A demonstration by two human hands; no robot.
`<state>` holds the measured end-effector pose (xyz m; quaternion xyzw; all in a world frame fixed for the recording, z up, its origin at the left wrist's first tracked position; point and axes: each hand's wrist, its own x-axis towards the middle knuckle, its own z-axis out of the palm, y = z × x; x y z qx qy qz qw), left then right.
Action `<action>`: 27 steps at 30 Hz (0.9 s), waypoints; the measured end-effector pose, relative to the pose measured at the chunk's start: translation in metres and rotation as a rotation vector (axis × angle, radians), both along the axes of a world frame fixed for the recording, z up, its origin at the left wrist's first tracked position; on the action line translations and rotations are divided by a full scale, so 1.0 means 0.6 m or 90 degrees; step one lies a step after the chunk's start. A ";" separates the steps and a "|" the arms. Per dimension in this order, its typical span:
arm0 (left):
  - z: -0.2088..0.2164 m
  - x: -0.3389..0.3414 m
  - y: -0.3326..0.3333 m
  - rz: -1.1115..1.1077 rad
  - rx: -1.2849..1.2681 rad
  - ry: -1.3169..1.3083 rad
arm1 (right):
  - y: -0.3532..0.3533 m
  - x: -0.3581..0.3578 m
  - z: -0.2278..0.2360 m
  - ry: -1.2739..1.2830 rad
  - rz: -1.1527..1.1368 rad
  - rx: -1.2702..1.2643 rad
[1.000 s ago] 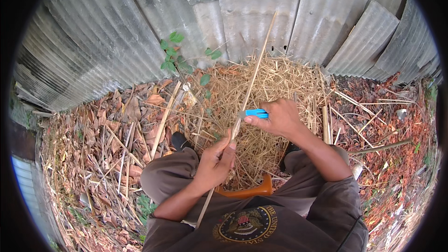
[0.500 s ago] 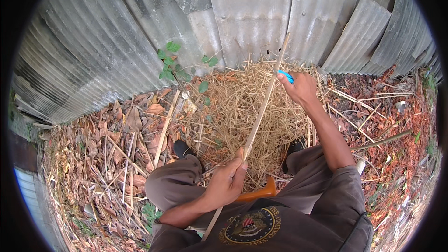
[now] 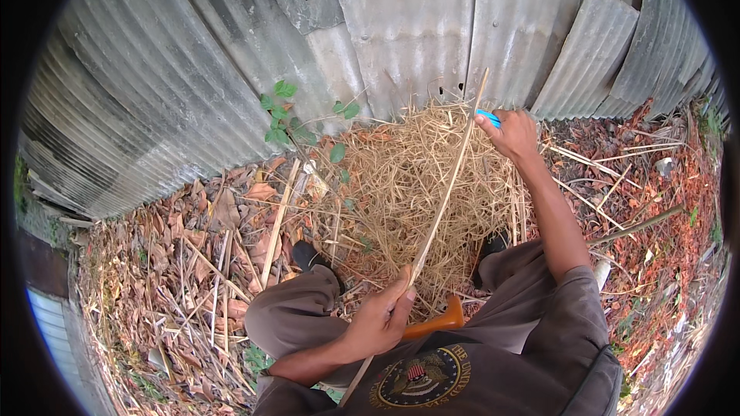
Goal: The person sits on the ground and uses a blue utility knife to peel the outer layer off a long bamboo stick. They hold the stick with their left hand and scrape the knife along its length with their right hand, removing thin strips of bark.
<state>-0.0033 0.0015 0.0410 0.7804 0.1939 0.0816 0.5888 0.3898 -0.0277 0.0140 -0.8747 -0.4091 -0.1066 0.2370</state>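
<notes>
A long, thin, pale strip of bamboo or wood [image 3: 445, 199] slants from my lap up toward the metal wall. My left hand [image 3: 379, 319] is closed round its lower part, just above my lap. Near the strip's far end, my right hand [image 3: 515, 135] grips a blue-handled tool [image 3: 487, 118] that meets the strip. The tool's working end is too small to make out, and most of the handle is hidden in my fist. A smooth orange-brown handle-like piece [image 3: 438, 320] lies across my lap, partly covered by my shirt.
Curly pale shavings [image 3: 416, 177] are heaped between my feet. Corrugated metal sheets [image 3: 408, 38] form a wall ahead. A leafy green plant [image 3: 287, 119] stands by its base. Dry leaves [image 3: 223, 208] and loose sticks [image 3: 279, 219] cover the ground left; more sticks [image 3: 593, 158] lie right.
My right hand with the blue-handled tool has slid farther from my left hand, closer to the strip's far tip. My left hand keeps its hold. The view has shifted slightly.
</notes>
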 end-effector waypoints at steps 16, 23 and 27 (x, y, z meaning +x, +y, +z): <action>-0.008 0.029 0.053 0.083 -0.350 0.003 | -0.047 -0.011 0.017 0.177 -0.093 0.037; -0.021 0.043 0.043 0.148 -0.167 -0.081 | -0.007 -0.230 0.017 0.087 0.329 -0.059; -0.014 0.041 0.038 0.138 -0.048 -0.086 | -0.002 -0.224 0.003 -0.002 0.360 -0.039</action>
